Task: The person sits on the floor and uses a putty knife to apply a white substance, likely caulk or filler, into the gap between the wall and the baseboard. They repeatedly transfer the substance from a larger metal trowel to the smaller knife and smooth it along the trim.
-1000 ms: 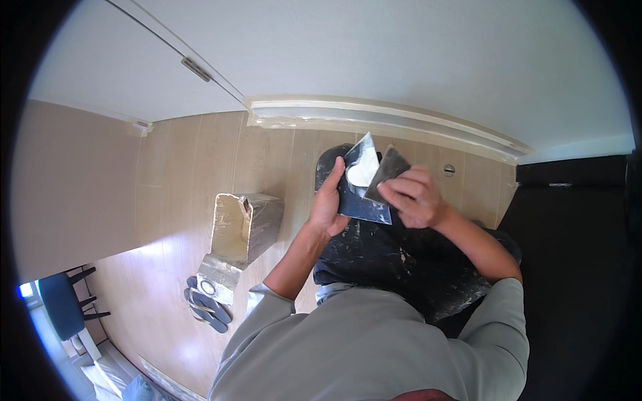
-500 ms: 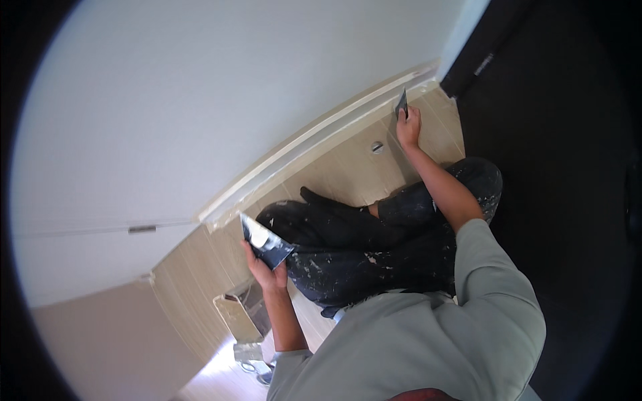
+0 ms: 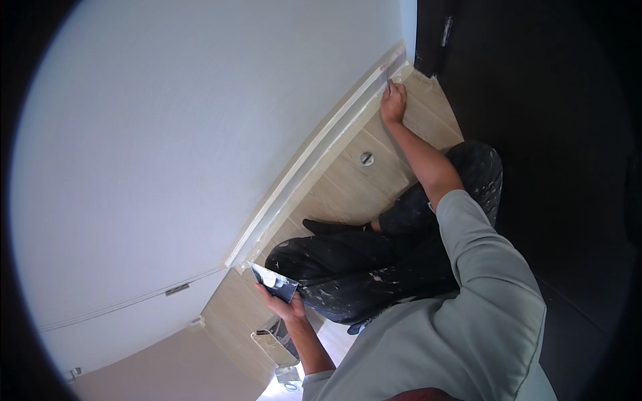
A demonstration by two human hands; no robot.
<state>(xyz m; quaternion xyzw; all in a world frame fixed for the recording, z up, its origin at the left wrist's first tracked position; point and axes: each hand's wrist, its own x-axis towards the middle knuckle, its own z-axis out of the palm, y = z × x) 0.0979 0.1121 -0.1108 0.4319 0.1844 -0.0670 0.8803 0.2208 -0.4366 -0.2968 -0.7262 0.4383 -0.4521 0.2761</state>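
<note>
My left hand [image 3: 289, 307] is closed on a wide, dark putty knife [image 3: 283, 291] with a lump of white filler on its face, held up beside my bent knee. At the far end of the wall, my right hand [image 3: 394, 107] grips a second putty knife [image 3: 386, 77], seen nearly edge-on. Its blade reaches the baseboard [image 3: 321, 148], near the corner by the dark door; whether it touches the surface cannot be told. White smears lie along the foot of the baseboard. Its handle is mostly hidden in my fingers.
My legs, in paint-specked black trousers [image 3: 374, 274], fold on the pale plank floor [image 3: 341, 190]. A round metal floor fitting [image 3: 366, 158] lies between foot and right arm. A dark door [image 3: 508, 87] bounds the right. Behind my left arm stands a pale-edged open box-like thing [image 3: 273, 347].
My right hand has brought its putty knife up to the baseboard near the corner. The view has shifted and turned; my left hand still holds the filler-loaded knife.
</note>
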